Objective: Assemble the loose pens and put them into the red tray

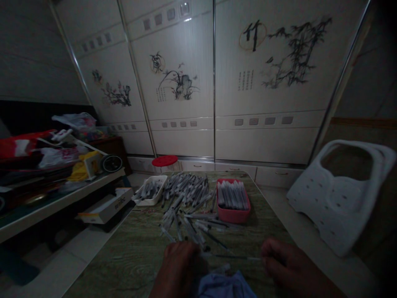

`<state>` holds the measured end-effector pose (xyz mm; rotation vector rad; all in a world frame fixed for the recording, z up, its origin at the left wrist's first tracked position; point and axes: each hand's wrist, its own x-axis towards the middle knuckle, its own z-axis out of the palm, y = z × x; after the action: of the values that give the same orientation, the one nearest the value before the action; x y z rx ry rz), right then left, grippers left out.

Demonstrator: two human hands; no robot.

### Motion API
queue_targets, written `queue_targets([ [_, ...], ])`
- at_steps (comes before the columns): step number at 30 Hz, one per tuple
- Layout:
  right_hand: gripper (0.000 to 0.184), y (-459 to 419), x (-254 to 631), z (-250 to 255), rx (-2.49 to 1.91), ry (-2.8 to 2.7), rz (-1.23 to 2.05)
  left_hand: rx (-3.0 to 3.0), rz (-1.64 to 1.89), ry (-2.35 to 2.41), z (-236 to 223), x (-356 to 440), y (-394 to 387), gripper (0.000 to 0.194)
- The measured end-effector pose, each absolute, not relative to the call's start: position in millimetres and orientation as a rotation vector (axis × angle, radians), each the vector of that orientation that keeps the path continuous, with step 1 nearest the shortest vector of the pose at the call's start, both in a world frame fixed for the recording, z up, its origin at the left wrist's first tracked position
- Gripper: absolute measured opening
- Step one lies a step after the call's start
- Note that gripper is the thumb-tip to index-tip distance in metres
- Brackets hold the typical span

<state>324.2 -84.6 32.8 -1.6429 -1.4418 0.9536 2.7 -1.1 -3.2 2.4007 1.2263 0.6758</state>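
Painted wardrobe doors [266, 82] rose beyond the tabletop [124, 260], with a red stool [164, 161] just before them. Left of the tabletop, a shelf [62, 192] carried bags and clutter, and a box [107, 205] sat beneath it. Right of the tabletop lay a white cushion [341, 198].

On the tabletop's far half, a loose heap of pens [186, 192] spread toward the near edge. Beside the heap, a pink tray [232, 219] held pens packed side by side, and on its other side a white tray [145, 201] held a smaller bunch. A blue cloth [226, 285] lay at the near edge.

The left hand [180, 265] rested next to the cloth, curled, its grip too dark to read. The right hand [288, 260] was curled too, with a thin pen [238, 257] reaching from the heap's near side to its fingers [266, 252]. Whether that grip was clamped on the pen, I could not tell.
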Motion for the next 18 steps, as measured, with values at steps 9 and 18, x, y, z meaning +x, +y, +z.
queue_targets([
  [9,0.012,-78,310,29,-1.635,-1.422,0.968,2.388,0.599,1.26,14,10,-6,0.029],
  [18,0.018,-81,301,51,-1.649,-1.178,1.036,2.341,0.736,1.126,-1,10,-6,0.022],
])
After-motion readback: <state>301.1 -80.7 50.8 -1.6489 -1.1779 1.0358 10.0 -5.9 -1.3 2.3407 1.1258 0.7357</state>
